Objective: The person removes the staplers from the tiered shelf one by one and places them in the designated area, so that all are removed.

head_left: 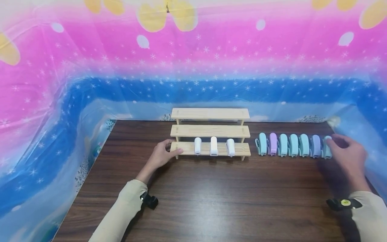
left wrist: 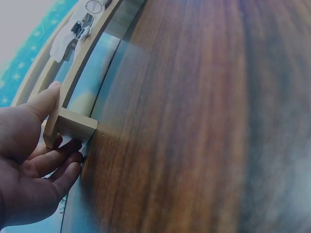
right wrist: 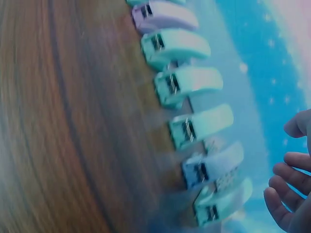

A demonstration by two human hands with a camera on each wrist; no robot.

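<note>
A three-tier wooden display rack stands at the table's back. My left hand grips the left end of its lowest step, thumb on top and the other fingers curled beneath, beside the leg. Three white stapler-like gadgets sit upright along that step. Right of the rack runs a row of similar gadgets: several mint ones, a purple one and a lavender one. Beside the last mint gadget hovers my right hand, its fingers relaxed and apart from it in the right wrist view.
The brown wood-grain table extends in front of the rack and the row. A pink and blue patterned cloth hangs behind the table and along its sides. The rack's middle step and top step rise behind the lowest one.
</note>
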